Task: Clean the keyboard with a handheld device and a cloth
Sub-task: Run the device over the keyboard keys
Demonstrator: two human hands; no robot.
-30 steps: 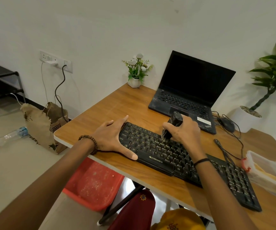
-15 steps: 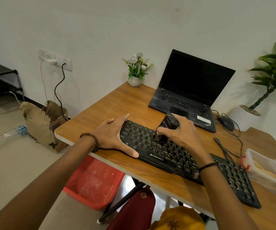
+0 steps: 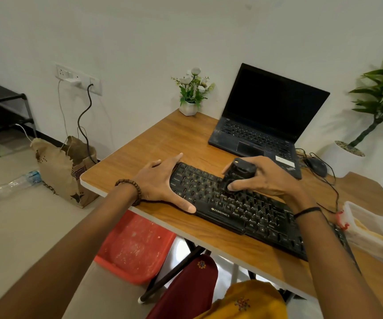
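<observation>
A black keyboard (image 3: 239,212) lies slantwise on the wooden desk (image 3: 167,139). My right hand (image 3: 264,178) grips a small black handheld device (image 3: 236,173), whose lower end touches the keys in the keyboard's left-middle part. My left hand (image 3: 163,183) rests flat against the keyboard's left end, fingers along the far corner and thumb stretched along the near edge. No cloth is plainly visible.
An open black laptop (image 3: 266,118) stands behind the keyboard, with a mouse (image 3: 317,169) and cables to its right. A small flower pot (image 3: 189,107) sits at the back. A clear plastic box (image 3: 374,233) lies at the right edge. A red stool (image 3: 135,247) stands under the desk.
My right hand has slid the device leftward across the keys and tipped it lower. My left hand stays at the keyboard's left end.
</observation>
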